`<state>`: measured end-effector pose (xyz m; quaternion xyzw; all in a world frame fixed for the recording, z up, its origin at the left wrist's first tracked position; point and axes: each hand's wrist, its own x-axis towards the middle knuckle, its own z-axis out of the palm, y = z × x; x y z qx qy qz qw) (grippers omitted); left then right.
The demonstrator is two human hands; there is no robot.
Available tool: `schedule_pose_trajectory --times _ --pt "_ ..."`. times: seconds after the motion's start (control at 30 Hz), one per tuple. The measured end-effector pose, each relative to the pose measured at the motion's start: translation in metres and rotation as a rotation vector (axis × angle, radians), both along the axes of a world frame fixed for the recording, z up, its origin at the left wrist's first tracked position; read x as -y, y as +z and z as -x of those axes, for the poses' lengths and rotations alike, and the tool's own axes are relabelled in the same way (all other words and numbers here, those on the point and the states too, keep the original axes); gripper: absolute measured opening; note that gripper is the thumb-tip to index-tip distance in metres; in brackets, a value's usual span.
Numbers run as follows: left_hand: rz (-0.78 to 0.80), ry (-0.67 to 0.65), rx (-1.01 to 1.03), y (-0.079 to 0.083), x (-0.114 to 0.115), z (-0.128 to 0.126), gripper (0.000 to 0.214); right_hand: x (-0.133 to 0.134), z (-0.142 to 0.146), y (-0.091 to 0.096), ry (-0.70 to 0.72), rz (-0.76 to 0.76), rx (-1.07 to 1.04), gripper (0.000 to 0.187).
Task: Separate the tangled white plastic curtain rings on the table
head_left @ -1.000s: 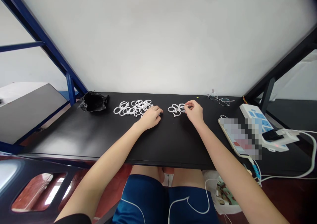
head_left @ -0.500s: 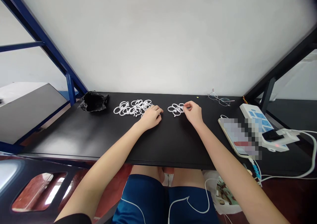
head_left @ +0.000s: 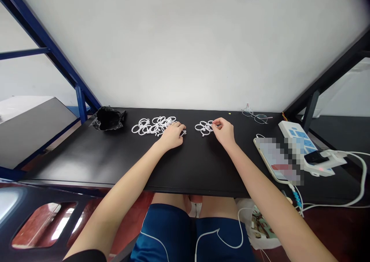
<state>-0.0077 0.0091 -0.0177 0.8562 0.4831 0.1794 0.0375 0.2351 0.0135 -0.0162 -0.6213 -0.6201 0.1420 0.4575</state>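
Several thin wht loops at R fingers, glossy blk desk.

Rings partly behind left hand

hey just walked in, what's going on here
A person has both hands among white rings on a black desk. The left hand rests over the right end of the bigger pile; the fingertips of the right hand are at the right edge of a smaller group. Whether they grip a ring is unclear. A black bag lies left of both.
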Motion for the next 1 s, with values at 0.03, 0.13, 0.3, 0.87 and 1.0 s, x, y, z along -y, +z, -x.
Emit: schedule_pose_trajectory --times 0.03,0.13,0.3,0.87,1.0 --pt "0.007 0.007 0.012 0.0 0.0 0.0 0.045 0.0 0.0 0.0 0.002 -0.003 -0.003 0.008" --pt "0.019 -0.004 0.042 -0.001 0.0 0.0 0.044 0.001 0.002 0.0 0.015 -0.019 -0.011 0.008" --pt "0.015 -0.065 0.044 -0.001 0.002 -0.001 0.046 0.003 0.006 0.0 0.055 -0.042 -0.017 0.008" --pt "0.048 -0.163 0.067 0.006 0.005 0.0 0.038 0.009 0.015 0.002 0.16 -0.086 -0.003 0.011" --pt "0.053 -0.131 0.053 0.003 0.002 0.002 0.036 0.01 0.015 0.003 0.168 -0.07 -0.014 0.011"
